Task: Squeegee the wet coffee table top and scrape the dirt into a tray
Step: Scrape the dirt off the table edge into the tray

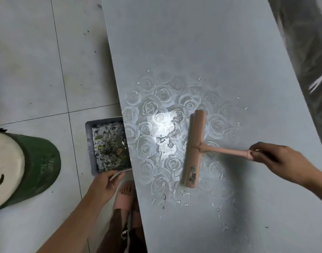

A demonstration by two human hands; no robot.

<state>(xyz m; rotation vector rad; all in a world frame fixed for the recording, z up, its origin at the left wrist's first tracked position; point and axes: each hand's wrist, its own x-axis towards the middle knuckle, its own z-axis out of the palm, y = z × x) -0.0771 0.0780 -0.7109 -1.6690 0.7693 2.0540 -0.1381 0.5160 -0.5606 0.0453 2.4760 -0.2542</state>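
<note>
Closest on my feed was the left forearm, running up from the bottom edge to the left hand (pixel 109 181), whose fingers were curled round the near rim of the tray (pixel 88 143) in a firm grip. Just right of it, a foot in a pink slipper (pixel 124 196) stood on the floor tiles (pixel 29 70), partly under the table's edge. At far left stood a green bucket (pixel 41 161). I saw the tray held against the left edge of the coffee table top (pixel 193 42), its right side tucked beneath that edge and its bottom covered with wet dark dirt (pixel 111 148) and a few green scraps. On the table, water drops (pixel 183 193) dotted the surface by the near end of the pink squeegee (pixel 194 148). Its blade lay on the wet top, roughly parallel to the table's left edge and well apart from it — a glossy, rose-patterned wet patch (pixel 156 125) lay between blade and tray. The right hand (pixel 280 161) gripped the end of the handle, fingers curled round it. Farther off, the top showed plain grey.
</note>
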